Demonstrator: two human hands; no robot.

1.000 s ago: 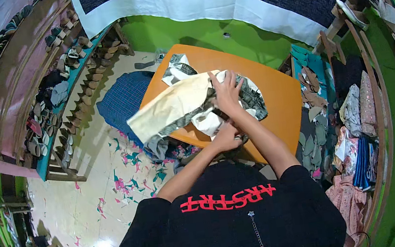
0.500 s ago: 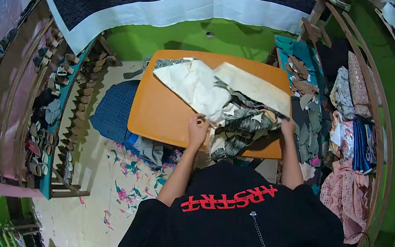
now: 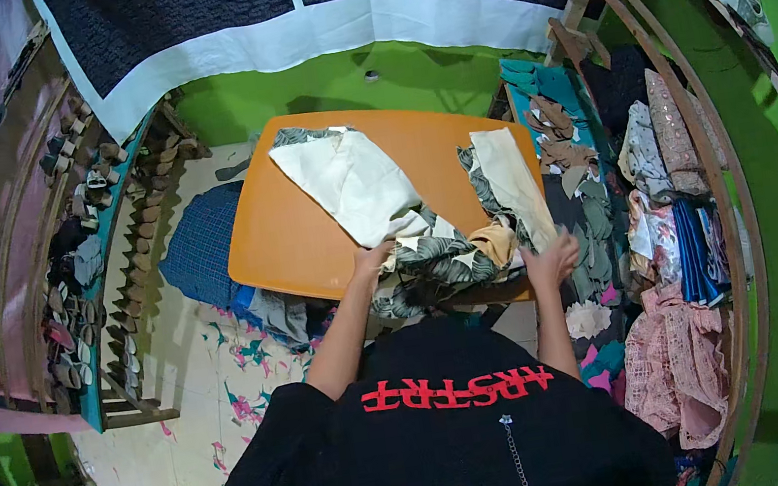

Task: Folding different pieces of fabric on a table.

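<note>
A cloth (image 3: 341, 185) with a cream back and a dark leaf-print face lies crumpled and partly folded over the orange table (image 3: 272, 225). My left hand (image 3: 372, 258) has its fingers closed on the near edge of the cloth, left of the bunched leaf-print part. At the right, my right hand (image 3: 551, 260) pinches the lower end of a narrow folded strip of the same cloth. A tan patch (image 3: 494, 243) shows among the folds between my hands. My fingertips are partly hidden by the fabric.
Racks with shoes (image 3: 106, 173) and shoe forms stand left. Blue checked cloth (image 3: 200, 240) lies beside the table, with scraps (image 3: 236, 359) on the floor. On the right are a bench with cut grey-green pieces (image 3: 593, 244), folded fabrics (image 3: 693, 250) and a wooden rack (image 3: 709, 148).
The right part of the cloth has been drawn together into a narrower strip, baring more tabletop in the middle. My left hand now grips the near edge. The view has shifted slightly.
</note>
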